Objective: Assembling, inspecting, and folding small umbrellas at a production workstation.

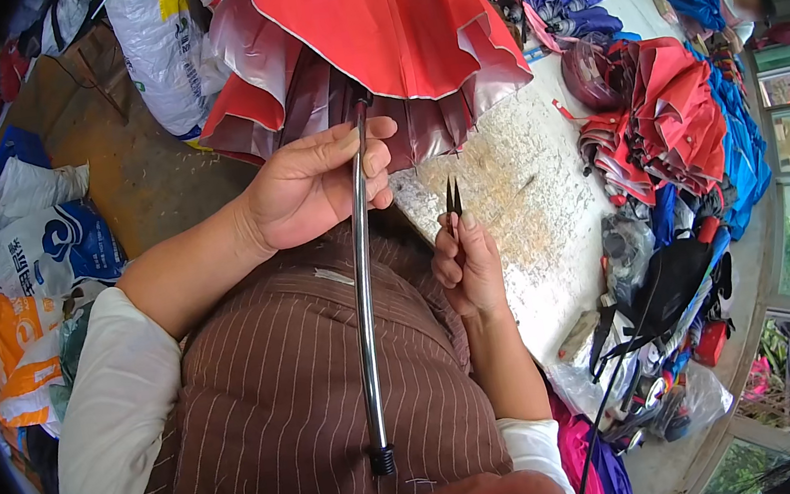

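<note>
Left hand [320, 182]: forearm in from lower left, elbow bent, wrist about level with the counter's near edge. Thumb and fingers pinch the metal shaft [365, 292] just below the canopy. Right hand [471, 272]: forearm up from lower right, fingers curled around a small black two-pronged tool [452, 198], points up and away from the body, prongs slightly apart; tool clear of the shaft.

Red canopy [373, 18] sits top centre, partly spread, skirt hanging over the counter [522, 219] and blocking view of its far-left part. Shaft runs down over the striped apron [314, 390] to a black end piece [382, 461].

Around: red umbrella bundle [668, 107] on the counter's right, purple rolled umbrellas [573, 5] behind it. Black bag [672, 279] and clear plastic [707, 395] crowd lower right. White sack [159, 63] stands left of the canopy; blue-and-white sack [42, 246] further left. Another person [737, 5] far right, beside blue fabric [694, 1].
</note>
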Available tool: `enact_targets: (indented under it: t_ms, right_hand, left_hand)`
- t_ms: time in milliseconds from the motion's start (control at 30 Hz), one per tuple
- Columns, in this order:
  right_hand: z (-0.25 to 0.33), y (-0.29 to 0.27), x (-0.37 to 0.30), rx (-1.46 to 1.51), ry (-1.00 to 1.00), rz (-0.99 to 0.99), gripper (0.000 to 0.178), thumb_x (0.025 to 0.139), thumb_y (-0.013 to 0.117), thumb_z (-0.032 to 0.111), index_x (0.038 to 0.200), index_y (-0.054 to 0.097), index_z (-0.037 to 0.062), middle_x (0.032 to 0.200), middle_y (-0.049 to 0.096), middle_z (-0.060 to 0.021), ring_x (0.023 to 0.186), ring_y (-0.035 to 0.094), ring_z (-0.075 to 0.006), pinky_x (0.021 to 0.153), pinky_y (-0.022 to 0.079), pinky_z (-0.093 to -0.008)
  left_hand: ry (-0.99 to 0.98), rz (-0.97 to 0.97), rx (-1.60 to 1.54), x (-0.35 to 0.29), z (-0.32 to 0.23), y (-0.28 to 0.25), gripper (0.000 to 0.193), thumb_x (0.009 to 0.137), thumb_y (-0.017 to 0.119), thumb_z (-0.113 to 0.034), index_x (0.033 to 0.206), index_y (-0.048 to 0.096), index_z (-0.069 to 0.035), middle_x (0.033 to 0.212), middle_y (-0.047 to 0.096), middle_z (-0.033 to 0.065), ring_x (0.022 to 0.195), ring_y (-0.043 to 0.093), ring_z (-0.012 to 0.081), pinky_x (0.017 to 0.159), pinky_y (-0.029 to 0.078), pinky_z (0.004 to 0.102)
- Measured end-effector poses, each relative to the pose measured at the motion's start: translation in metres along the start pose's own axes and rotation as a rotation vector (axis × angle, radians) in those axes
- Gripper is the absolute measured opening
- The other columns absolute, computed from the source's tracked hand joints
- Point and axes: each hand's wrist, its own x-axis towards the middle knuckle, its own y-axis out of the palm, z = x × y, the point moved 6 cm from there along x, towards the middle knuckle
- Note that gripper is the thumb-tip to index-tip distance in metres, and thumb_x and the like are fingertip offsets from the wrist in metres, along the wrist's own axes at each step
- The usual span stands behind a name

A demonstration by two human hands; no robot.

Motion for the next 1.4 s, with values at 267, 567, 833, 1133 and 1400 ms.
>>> enact_targets:
  t_ms: [267,567,833,1133,1400]
  right_hand:
    - [0.007,0.016,0.025,0.141,-0.031,0.043,0.025,0.09,0.052,0.032,0.092,0.051,0.0072,0.062,0.045,0.002,0.042,0.034,-0.0041,0.037,0.027,-0.0172]
    - [-0.001,0.029,0.0,-0.421,0.106,0.409,0.029,0.091,0.051,0.033,0.091,0.052,0.0041,0.062,0.046,0.0009,0.042,0.034,-0.0047,0.036,0.025,-0.0168]
    - [0.014,0.008,0.004,-0.131,0.015,0.135,0.033,0.091,0.049,0.034,0.1,0.052,0.002,0.062,0.043,0.0019,0.043,0.034,-0.0049,0.038,0.027,-0.0173]
    - [-0.011,0.008,0.004,-0.078,-0.003,0.002,0.033,0.091,0.049,0.035,0.1,0.053,0.0037,0.064,0.043,0.0026,0.044,0.034,-0.0045,0.039,0.027,-0.0179]
    - [-0.01,0.023,0.005,0.015,-0.023,0.001,0.03,0.092,0.048,0.034,0.1,0.052,0.0053,0.066,0.043,0.0031,0.044,0.034,-0.0042,0.04,0.027,-0.0185]
  left_hand:
    - [0.003,-0.023,0.044,0.0,0.0,0.002,0.032,0.092,0.043,-0.017,0.119,0.043,0.0,0.081,0.049,0.003,0.072,0.048,0.0153,0.077,0.04,0.0345]
    - [0.044,0.16,0.043,0.002,-0.012,0.046,0.034,0.093,0.041,-0.019,0.122,0.042,0.0,0.081,0.05,0.0031,0.074,0.05,0.0157,0.076,0.041,0.0339]
    - [-0.034,-0.087,0.13,0.007,-0.001,0.022,0.034,0.093,0.043,-0.019,0.121,0.044,0.0,0.085,0.053,0.0034,0.077,0.054,0.0162,0.079,0.043,0.035]
    - [-0.059,-0.167,0.11,0.01,0.002,0.006,0.034,0.093,0.043,-0.02,0.12,0.044,0.002,0.091,0.057,0.0047,0.08,0.056,0.0155,0.081,0.045,0.035]
    - [-0.005,-0.115,0.091,0.007,0.001,0.01,0.036,0.093,0.043,-0.019,0.122,0.042,0.002,0.089,0.057,0.0036,0.077,0.055,0.0146,0.079,0.043,0.0338]
